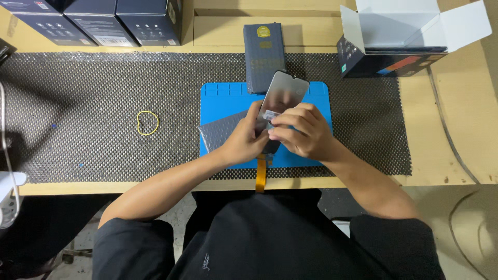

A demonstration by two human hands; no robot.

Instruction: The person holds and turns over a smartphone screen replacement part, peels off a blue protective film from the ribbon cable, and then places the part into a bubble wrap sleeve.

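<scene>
Two hands are closed on one glossy dark phone screen panel [282,93], held tilted above the blue rectangular work mat [311,96]. Its long axis is pointed away, top leaning right; the left hand [244,140] is clasped along its left edge, the right hand [303,132] pinched at its lower part, an orange ribbon cable [261,176] hanging below.

Wooden table [467,135]: a black mesh mat [104,88] across the middle. On the mat: a blue work mat [316,98] at centre, a yellow rubber band [147,123] to its left. Far left: three dark boxes [98,21]. Far right: an open box [399,41].
</scene>
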